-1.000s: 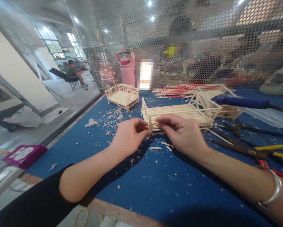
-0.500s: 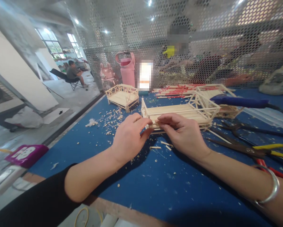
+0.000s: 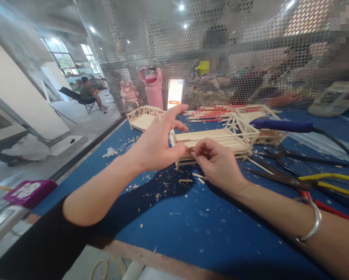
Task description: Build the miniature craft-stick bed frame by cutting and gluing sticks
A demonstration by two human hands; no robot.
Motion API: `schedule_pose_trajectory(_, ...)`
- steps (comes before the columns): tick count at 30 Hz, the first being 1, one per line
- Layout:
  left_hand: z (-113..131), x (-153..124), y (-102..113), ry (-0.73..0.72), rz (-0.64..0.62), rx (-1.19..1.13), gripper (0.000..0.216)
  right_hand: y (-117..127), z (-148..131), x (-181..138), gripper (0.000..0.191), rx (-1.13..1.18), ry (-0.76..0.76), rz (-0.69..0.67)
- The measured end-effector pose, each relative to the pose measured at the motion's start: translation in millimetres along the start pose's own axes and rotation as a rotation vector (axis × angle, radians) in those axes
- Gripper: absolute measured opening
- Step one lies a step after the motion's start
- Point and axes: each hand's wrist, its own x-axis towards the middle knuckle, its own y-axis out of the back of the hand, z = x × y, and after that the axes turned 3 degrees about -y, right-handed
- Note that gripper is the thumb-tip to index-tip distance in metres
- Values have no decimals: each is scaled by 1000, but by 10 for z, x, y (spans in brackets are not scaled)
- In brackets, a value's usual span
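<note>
- A moment ago the left hand point(image 3: 157, 144) was pinching the near left corner of the little stick bench point(image 3: 212, 140); now it has let go and lifted, fingers spread wide and holding nothing, thumb close to the bench's front rail.
- The right hand point(image 3: 218, 163) has kept its place: fingertips curled and pinched on the near front rail, so this hand alone steadies the piece. The corner joint seems to be holding without the left hand, though I cannot tell if it is glued.
- The bench stands mid-table on the blue mat point(image 3: 192, 229), just beyond both hands. It is pale, thin, straight wooden sticks, a slatted flat seat with lattice ends.
- Light wood chips and short offcuts lie scattered on the smooth mat.
- A second bench point(image 3: 143, 118) of the same build stands far left; metal pliers point(image 3: 302, 181) with yellow and red handles lie right.
- A perforated metal screen point(image 3: 250, 50) backs the table.
</note>
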Motion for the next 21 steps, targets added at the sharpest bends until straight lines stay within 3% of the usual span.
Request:
schedule_pose_trajectory(2,-26,101,51,4,-177,-37,66,5,2,0,11,-20,0,-1)
schedule_pose_trajectory(5,-74,196,51,-49,-290,-10,75,9,3,-2,12,-42,6,-3)
schedule_pose_trajectory(13,-67,310,6,2,-366,-120,69,8,-22,4,15,-109,28,13)
schedule_pose_trajectory(21,-156,266,-23,-91,-374,-21,76,51,-14,-1,15,-151,40,7)
